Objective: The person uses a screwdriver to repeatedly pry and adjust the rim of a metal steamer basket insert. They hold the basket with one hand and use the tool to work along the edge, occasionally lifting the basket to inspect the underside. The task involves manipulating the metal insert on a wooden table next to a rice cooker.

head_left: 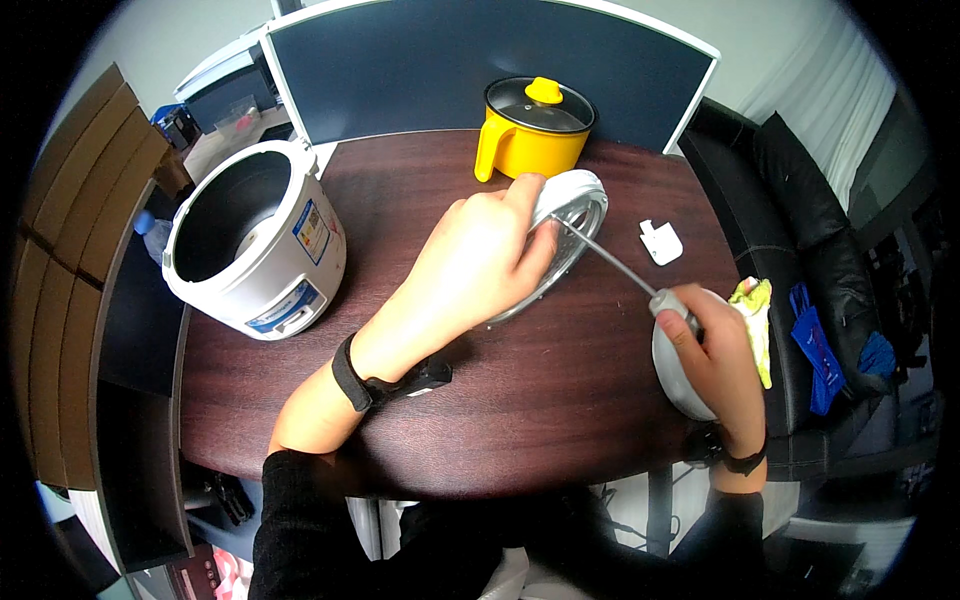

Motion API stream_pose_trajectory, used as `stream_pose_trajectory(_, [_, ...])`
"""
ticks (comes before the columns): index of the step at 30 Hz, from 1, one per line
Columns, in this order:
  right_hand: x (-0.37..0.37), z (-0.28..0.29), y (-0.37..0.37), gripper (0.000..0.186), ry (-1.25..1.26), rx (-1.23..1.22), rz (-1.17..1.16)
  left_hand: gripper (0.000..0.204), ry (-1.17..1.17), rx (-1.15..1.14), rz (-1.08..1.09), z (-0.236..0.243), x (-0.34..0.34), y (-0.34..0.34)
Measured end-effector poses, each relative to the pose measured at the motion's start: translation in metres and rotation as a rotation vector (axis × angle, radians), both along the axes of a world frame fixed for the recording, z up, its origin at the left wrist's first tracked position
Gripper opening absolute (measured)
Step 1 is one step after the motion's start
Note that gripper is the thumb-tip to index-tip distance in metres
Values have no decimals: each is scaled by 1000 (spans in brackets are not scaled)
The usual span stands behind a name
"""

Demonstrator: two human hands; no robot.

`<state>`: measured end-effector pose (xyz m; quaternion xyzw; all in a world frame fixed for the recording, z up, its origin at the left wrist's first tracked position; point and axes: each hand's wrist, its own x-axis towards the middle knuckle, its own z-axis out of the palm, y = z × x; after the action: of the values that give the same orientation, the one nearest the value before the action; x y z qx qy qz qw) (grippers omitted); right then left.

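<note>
My left hand (490, 245) is closed on a round white lid (578, 186) with a silvery metal underside, holding it tilted above the middle of the table. My right hand (715, 355) grips a screwdriver (622, 268) by its grey handle. The metal shaft runs up and left to the lid, its tip by my left fingers; whether it sits in a screw cannot be made out. Partly behind my right hand lies a light grey bowl-like thing (677, 372). A small white plastic piece (661, 242) rests to the right of the lid.
A white rice cooker body (325, 240), lidless, stands at the left of the dark wood table (400, 460). At the back is a yellow pot (545, 155) with a glass lid. A yellow-green cloth (756, 325) hangs at the right edge, near a black sofa (765, 215).
</note>
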<state>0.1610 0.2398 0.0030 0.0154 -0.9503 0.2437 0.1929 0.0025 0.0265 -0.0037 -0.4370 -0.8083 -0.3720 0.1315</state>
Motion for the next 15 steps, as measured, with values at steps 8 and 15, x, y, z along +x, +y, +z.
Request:
stream_pose_trajectory(8, [8,-4,-13,39,-648,-976,186,35,63,20,8,-7,1,1])
stream_pose_trajectory(15, [10,-22,-21,41,-714,-1377,347,37,20,38,7,-4,1,1])
